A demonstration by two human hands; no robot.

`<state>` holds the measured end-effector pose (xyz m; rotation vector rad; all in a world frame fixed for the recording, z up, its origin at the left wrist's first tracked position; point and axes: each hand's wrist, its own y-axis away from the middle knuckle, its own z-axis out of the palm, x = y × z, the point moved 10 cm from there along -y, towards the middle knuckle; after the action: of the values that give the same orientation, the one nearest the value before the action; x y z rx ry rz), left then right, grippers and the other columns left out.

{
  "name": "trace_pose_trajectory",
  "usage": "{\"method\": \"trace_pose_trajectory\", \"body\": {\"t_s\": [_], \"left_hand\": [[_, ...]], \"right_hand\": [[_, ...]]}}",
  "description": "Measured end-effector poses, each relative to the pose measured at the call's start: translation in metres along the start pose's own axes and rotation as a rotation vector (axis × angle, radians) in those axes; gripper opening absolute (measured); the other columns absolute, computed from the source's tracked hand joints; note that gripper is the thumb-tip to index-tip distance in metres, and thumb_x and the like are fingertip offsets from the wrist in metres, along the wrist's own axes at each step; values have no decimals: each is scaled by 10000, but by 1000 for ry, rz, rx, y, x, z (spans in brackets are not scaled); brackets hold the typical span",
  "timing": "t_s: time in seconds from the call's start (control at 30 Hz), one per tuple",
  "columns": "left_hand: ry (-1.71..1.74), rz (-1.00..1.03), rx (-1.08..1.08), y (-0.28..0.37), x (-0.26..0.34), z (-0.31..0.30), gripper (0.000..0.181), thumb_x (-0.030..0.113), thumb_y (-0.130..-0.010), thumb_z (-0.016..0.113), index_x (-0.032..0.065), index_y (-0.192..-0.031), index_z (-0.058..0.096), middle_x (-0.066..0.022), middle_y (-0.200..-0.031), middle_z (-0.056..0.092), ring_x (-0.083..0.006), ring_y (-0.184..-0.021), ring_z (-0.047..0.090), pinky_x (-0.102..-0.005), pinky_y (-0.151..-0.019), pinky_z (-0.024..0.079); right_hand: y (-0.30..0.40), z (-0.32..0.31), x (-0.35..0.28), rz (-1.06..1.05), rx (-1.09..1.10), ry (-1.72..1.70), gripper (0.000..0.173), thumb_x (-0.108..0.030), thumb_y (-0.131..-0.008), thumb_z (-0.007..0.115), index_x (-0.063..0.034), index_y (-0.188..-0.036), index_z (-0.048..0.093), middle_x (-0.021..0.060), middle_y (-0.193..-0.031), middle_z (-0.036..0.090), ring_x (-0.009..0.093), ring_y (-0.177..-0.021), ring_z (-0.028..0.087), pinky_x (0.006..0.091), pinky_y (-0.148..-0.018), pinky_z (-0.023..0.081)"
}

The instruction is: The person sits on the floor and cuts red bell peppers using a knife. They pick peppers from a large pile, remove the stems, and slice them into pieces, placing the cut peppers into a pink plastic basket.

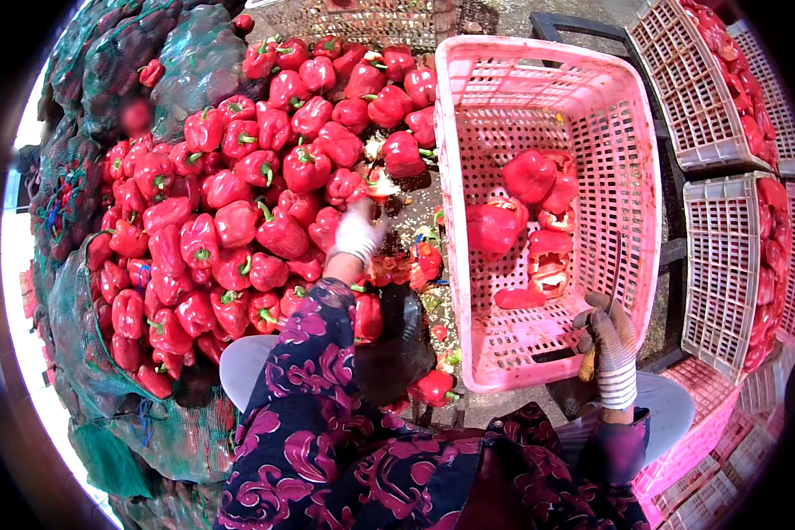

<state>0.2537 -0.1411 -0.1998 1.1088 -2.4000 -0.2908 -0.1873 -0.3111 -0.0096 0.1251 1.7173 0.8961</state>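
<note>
My left hand, in a white glove, is at the right edge of a heap of whole red bell peppers. Motion blurs its fingers, so I cannot tell whether they grip anything. A pale, seedy pepper core lies just beyond the fingertips. In a striped, soiled glove, my right hand holds a knife by its yellow handle, its thin blade pointing away from me. That hand is over the near right corner of a pink plastic crate. Inside the crate are several cored red peppers.
Green mesh sacks bulge along the left. Loose seeds and pepper scraps litter the ground between heap and crate. White crates filled with red peppers stand at the right, near a dark frame. A whole pepper lies near my legs.
</note>
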Motion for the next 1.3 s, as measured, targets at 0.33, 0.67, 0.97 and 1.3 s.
{"method": "trace_pose_trajectory", "body": {"t_s": [0.33, 0.67, 0.97, 1.3], "left_hand": [[-497, 261, -178, 66, -17, 116, 415, 146, -765, 613, 98, -1168, 528, -169, -1069, 603, -345, -1024, 586, -468, -824, 469], [494, -86, -603, 39, 15, -2, 664, 250, -764, 756, 10, -1325, 493, -75, -1005, 642, -189, -848, 617, -319, -699, 511], [725, -58, -374, 90, 27, -145, 554, 301, -833, 687, 25, -1288, 529, -9, -1046, 628, -99, -994, 561, -247, -784, 427], [1006, 80, -204, 163, 69, -220, 201, 275, -875, 659, 122, -1005, 643, 72, -837, 593, -30, -711, 519, -192, -601, 408]], "right_hand": [[-2, 2, 2, -24, -14, 61, 320, -171, -966, 500, 23, -1221, 510, 92, -823, 629, 80, -544, 509, 203, -502, 439], [11, 12, -12, -30, -46, 32, 299, -149, -961, 494, 17, -1210, 516, 83, -819, 621, 77, -524, 503, 191, -459, 404], [26, 37, -22, -113, -162, 1, 171, -153, -951, 524, -1, -1021, 559, 73, -743, 627, 73, -473, 487, 217, -431, 405], [69, 174, -60, -215, -412, 26, 243, -253, -891, 637, -13, -881, 605, 35, -700, 621, 72, -475, 514, 233, -423, 414]]}}
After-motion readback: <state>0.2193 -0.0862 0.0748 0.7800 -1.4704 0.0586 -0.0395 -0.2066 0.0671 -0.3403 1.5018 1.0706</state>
